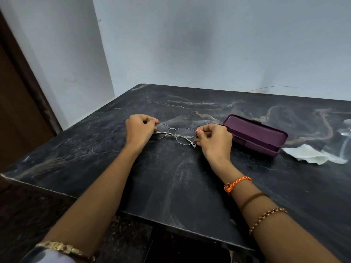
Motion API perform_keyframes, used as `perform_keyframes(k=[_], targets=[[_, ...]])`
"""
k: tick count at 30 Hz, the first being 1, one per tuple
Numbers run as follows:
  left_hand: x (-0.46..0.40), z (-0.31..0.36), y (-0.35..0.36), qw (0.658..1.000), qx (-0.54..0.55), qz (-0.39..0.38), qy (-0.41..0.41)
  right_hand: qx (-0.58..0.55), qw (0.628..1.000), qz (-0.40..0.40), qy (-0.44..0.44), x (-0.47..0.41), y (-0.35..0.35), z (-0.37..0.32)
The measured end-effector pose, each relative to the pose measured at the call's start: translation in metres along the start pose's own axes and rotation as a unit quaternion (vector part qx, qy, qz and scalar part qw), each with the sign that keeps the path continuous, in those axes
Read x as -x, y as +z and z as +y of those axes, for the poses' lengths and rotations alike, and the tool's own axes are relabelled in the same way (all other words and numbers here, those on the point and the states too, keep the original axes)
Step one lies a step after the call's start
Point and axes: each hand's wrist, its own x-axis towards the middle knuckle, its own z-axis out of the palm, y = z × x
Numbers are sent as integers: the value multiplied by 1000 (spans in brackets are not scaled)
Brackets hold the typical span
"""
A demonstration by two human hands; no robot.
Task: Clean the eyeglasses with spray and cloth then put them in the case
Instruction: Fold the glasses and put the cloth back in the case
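Both hands are working the eyeglasses [175,132] just above the dark marble table [171,177]. Left hand [139,130] is pinching the frame's left end; right hand [214,140] is pinching the right end, its fingers curled on the hinge. The temples look folded or folding, so this is likely the casing step. The open purple case [255,136] is lying just beyond the right hand, the white cloth [305,153] further out. Advice: be holding by the rims, keeping fingertips off the lenses, and lowering the glasses in level.
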Motion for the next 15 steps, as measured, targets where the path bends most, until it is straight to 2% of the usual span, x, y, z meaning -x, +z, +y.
perform_keyframes(k=[10,15], targets=[[6,5,-1,989,-140,18,34,8,1000,-16,-3,-3,1,2],[8,5,-2,985,-164,28,39,57,998,6,-36,0,1,0]])
